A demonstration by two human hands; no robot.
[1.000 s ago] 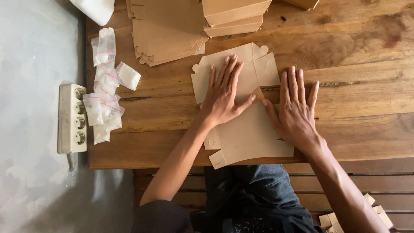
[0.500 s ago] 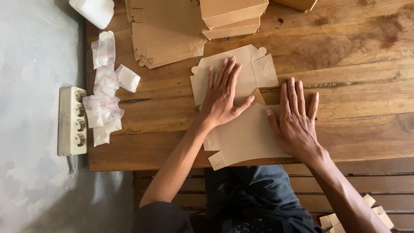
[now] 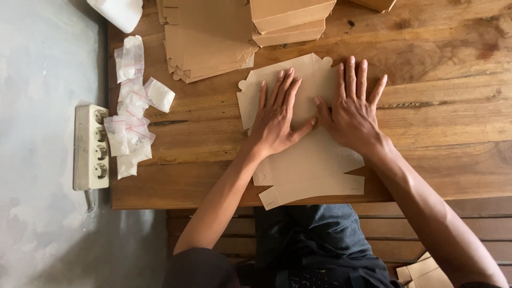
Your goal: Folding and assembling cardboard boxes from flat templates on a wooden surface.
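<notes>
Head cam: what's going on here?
A person presses both palms flat on a die-cut cardboard box blank lying on a wooden table. The left hand and right hand sit side by side on its upper half, thumbs nearly touching. A stack of flat blanks and folded boxes lie beyond; small plastic bags and a power strip sit to the left.

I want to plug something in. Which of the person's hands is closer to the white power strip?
Left. The left hand lies flat on the cardboard blank, nearer the power strip on the floor; the right hand presses farther away.
</notes>
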